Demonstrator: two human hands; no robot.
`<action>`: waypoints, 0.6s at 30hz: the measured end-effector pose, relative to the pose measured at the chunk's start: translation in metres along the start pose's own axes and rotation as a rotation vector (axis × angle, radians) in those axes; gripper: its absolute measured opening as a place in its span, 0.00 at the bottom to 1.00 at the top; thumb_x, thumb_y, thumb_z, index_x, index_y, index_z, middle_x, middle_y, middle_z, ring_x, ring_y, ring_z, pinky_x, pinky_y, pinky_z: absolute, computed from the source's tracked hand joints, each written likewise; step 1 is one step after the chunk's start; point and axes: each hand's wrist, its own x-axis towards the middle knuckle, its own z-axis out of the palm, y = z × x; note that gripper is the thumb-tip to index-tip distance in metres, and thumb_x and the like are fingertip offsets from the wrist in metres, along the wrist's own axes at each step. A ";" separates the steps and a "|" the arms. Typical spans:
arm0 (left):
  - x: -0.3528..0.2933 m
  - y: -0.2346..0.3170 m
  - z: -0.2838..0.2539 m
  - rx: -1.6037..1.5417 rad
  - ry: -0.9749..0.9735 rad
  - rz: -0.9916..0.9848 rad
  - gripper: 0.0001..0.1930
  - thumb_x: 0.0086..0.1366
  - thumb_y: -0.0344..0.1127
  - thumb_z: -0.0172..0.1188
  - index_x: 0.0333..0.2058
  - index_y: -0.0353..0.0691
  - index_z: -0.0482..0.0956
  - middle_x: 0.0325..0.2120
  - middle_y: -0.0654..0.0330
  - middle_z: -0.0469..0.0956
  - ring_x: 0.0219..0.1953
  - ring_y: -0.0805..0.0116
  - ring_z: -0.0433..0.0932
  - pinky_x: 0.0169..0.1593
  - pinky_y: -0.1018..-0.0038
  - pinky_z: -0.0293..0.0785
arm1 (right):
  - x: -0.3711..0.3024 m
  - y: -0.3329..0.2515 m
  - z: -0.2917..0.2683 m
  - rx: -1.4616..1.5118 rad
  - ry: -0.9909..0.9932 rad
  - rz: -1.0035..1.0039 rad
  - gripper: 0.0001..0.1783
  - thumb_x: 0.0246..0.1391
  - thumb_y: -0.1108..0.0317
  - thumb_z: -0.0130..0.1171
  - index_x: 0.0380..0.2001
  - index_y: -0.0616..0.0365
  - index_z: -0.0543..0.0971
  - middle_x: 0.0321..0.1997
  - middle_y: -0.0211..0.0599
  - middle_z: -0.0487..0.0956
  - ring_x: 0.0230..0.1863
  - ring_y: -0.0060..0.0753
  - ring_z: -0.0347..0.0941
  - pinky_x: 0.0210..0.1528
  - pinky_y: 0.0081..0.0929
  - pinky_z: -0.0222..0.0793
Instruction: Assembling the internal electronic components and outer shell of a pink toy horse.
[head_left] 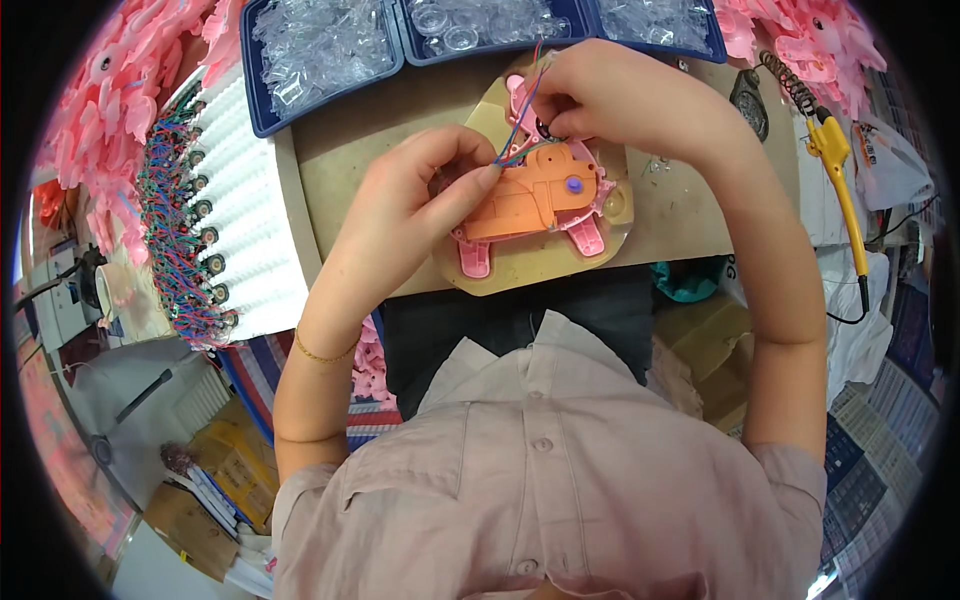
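Note:
A pink plastic toy shell (475, 259) with stubby legs lies on a translucent yellowish board in front of me. Set into it is an orange plastic housing (515, 203) with a small purple knob (574, 185). My left hand (430, 185) is closed on the toy's left side, its thumb pressing the orange housing near some wires. Those thin red, blue and green wires (522, 125) rise from the housing toward my other hand. At the shell's upper end, my right hand (585, 95) has its fingers pinched by a small dark round part (543, 130); its fingertips are partly hidden.
Blue bins (400, 62) of clear plastic parts line the far edge. To the left, a white ribbed tray (250, 200) carries several round parts with coloured wires. A yellow soldering iron (835, 150) hangs at right. Pink toy pieces (120, 100) are heaped at both far corners.

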 end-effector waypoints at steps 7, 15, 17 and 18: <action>-0.005 -0.001 0.007 0.225 0.074 0.116 0.08 0.57 0.31 0.62 0.36 0.36 0.78 0.26 0.64 0.74 0.28 0.74 0.70 0.34 0.77 0.66 | -0.038 0.005 0.033 0.093 0.445 -0.202 0.12 0.48 0.75 0.59 0.39 0.62 0.77 0.30 0.38 0.74 0.27 0.30 0.71 0.31 0.23 0.67; -0.042 -0.023 0.051 0.872 0.393 0.522 0.23 0.48 0.34 0.66 0.47 0.42 0.79 0.43 0.63 0.73 0.45 0.63 0.71 0.44 0.68 0.64 | -0.082 -0.022 0.054 0.564 0.311 -0.259 0.17 0.41 0.78 0.64 0.39 0.61 0.78 0.35 0.29 0.75 0.32 0.22 0.72 0.34 0.21 0.67; -0.039 -0.021 0.052 0.858 0.402 0.524 0.23 0.48 0.35 0.66 0.46 0.42 0.79 0.43 0.63 0.73 0.45 0.63 0.71 0.45 0.68 0.64 | -0.090 -0.025 0.057 0.635 0.253 -0.205 0.13 0.43 0.78 0.63 0.37 0.62 0.79 0.34 0.28 0.76 0.32 0.22 0.72 0.34 0.21 0.67; -0.037 -0.019 0.052 0.850 0.412 0.526 0.23 0.48 0.35 0.66 0.46 0.42 0.78 0.43 0.63 0.73 0.45 0.62 0.71 0.45 0.68 0.64 | -0.093 -0.031 0.059 0.888 0.317 -0.078 0.12 0.44 0.78 0.63 0.36 0.63 0.79 0.32 0.30 0.76 0.33 0.22 0.72 0.35 0.22 0.68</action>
